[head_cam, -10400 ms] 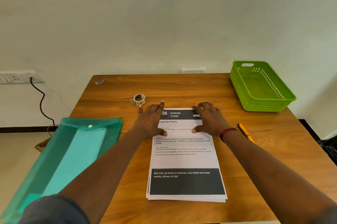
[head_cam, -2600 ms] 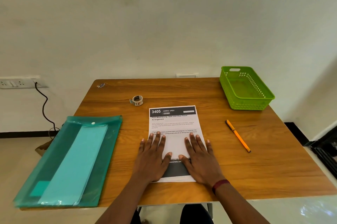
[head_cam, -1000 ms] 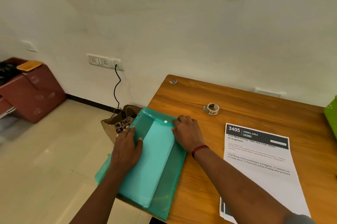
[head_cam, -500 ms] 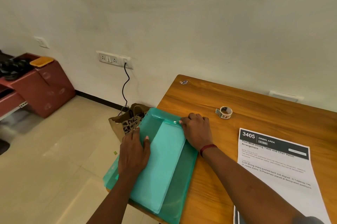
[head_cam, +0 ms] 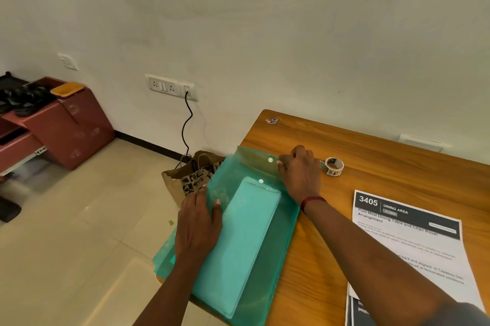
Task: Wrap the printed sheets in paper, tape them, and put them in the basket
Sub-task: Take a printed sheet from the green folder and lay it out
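Note:
A translucent green plastic folder (head_cam: 281,241) lies at the table's left edge with light teal paper (head_cam: 238,241) inside. Its snap flap (head_cam: 254,158) is lifted open, away from the pocket. My right hand (head_cam: 301,170) pinches the flap's right edge. My left hand (head_cam: 197,222) presses flat on the folder's left side. The stack of printed sheets (head_cam: 405,246), headed "3405 Dining Area", lies on the table to the right, partly under my right forearm. A small roll of tape (head_cam: 333,166) sits just right of my right hand. The basket is out of view.
The wooden table (head_cam: 371,156) ends just left of the folder, which overhangs the edge. A brown paper bag (head_cam: 191,180) stands on the floor below, near a black cable (head_cam: 187,124) from a wall socket. A red cabinet (head_cam: 61,127) stands far left.
My right hand has unsnapped the folder's flap and lifted it back. Before that I turned from the printed sheets to the folder. My left hand stays on the folder.

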Action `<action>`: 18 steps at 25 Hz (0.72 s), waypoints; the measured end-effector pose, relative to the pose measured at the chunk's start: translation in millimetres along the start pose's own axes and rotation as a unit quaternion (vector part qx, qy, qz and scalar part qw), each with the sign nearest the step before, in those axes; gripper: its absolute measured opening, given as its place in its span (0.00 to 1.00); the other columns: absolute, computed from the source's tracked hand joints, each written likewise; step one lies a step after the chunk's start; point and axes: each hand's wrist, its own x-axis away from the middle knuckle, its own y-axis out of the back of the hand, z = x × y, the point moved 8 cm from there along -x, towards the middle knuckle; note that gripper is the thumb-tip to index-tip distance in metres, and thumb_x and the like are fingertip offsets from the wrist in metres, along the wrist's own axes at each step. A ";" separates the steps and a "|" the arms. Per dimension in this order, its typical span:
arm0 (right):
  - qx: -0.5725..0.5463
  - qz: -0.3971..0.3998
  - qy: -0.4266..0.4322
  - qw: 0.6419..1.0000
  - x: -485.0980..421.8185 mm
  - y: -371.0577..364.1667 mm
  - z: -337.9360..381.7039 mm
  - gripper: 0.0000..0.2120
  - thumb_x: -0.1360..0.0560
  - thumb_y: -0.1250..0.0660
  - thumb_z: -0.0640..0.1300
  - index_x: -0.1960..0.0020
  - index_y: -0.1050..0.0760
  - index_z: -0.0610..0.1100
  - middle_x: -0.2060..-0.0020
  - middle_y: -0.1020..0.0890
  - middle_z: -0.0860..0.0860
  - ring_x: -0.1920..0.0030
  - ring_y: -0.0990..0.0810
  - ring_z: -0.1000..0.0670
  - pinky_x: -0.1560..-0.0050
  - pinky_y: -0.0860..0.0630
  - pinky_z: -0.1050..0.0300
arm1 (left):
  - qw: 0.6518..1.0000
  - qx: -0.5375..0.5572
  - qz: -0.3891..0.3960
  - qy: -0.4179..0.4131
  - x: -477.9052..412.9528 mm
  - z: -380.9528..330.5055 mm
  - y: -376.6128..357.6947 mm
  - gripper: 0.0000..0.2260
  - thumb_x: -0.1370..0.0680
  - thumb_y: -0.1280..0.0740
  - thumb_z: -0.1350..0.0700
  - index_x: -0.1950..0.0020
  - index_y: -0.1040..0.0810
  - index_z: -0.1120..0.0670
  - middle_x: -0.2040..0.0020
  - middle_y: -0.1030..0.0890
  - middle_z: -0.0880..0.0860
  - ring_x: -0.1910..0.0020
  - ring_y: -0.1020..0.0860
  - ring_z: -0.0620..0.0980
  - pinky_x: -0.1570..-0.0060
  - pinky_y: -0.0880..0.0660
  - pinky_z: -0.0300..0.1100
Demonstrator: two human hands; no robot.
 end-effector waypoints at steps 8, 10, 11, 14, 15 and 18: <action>-0.124 0.211 0.058 0.968 -6.8 -33.2 13.9 0.03 0.26 0.29 0.41 0.55 0.21 0.48 0.59 0.17 0.51 0.57 0.20 0.48 0.59 0.27 0.56 | 0.999 0.020 -0.028 -0.008 3.4 -7.4 9.1 0.25 0.21 0.46 0.44 0.30 0.30 0.57 0.39 0.22 0.58 0.42 0.25 0.56 0.43 0.26 0.53; -0.130 0.264 0.057 0.954 -13.1 -42.0 15.0 0.05 0.27 0.28 0.38 0.55 0.16 0.47 0.57 0.15 0.51 0.55 0.19 0.51 0.57 0.28 0.62 | 0.999 0.028 -0.041 -0.015 5.3 -8.5 12.0 0.25 0.21 0.47 0.43 0.31 0.30 0.57 0.40 0.22 0.58 0.43 0.25 0.56 0.44 0.26 0.52; -0.137 0.285 0.052 0.947 -15.2 -44.7 15.5 0.05 0.28 0.28 0.38 0.55 0.16 0.46 0.56 0.14 0.51 0.55 0.19 0.53 0.56 0.28 0.63 | 0.998 0.034 -0.046 -0.014 5.7 -9.6 13.9 0.25 0.21 0.47 0.43 0.31 0.30 0.57 0.41 0.22 0.57 0.44 0.25 0.55 0.45 0.25 0.52; -0.138 0.332 0.056 0.931 -17.4 -48.2 20.5 0.05 0.27 0.27 0.39 0.52 0.15 0.44 0.54 0.15 0.51 0.57 0.22 0.57 0.54 0.27 0.63 | 0.997 0.042 -0.055 -0.017 6.6 -12.7 16.1 0.24 0.20 0.47 0.44 0.31 0.30 0.57 0.42 0.22 0.57 0.45 0.24 0.55 0.46 0.25 0.52; -0.131 0.346 0.063 0.927 -16.1 -49.5 22.7 0.06 0.27 0.28 0.38 0.51 0.15 0.43 0.54 0.15 0.51 0.56 0.22 0.56 0.53 0.26 0.62 | 0.997 0.042 -0.055 -0.017 7.2 -13.0 16.1 0.24 0.20 0.47 0.44 0.31 0.30 0.57 0.42 0.22 0.57 0.45 0.24 0.55 0.47 0.24 0.52; -0.122 0.356 0.066 0.924 -14.3 -52.1 24.6 0.07 0.28 0.29 0.37 0.52 0.16 0.45 0.54 0.15 0.50 0.55 0.21 0.54 0.51 0.23 0.59 | 0.997 0.045 -0.052 -0.020 6.5 -12.2 15.2 0.24 0.20 0.47 0.44 0.31 0.31 0.57 0.41 0.22 0.57 0.44 0.24 0.56 0.46 0.23 0.53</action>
